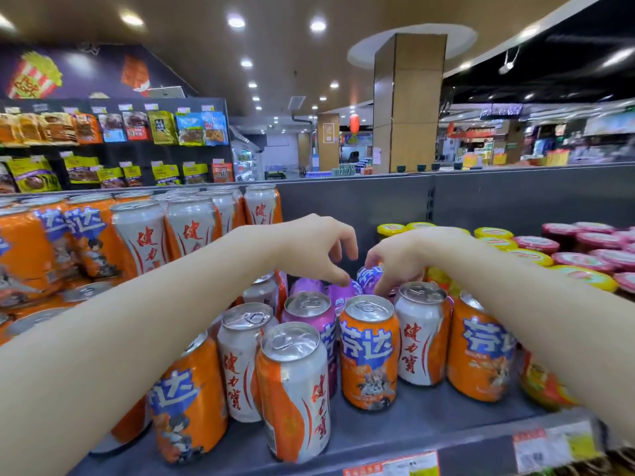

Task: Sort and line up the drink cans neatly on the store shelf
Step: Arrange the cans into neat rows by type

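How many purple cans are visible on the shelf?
3, maybe more hidden: one upright purple can mid-cluster, one under the left hand, one at the right hand.

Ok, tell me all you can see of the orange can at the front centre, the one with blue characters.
The orange can stands upright on the grey shelf, metal by its look, silver lid with pull tab unopened. Blue characters sit above a cartoon figure. No hand touches it. A white can stands close at its right, a purple can at its left.

Both bare forearms reach forward, converging. The left hand (319,249) hangs palm-down, fingers loosely curled and spread; the right hand (400,259) points its fingertips downward, pinching.
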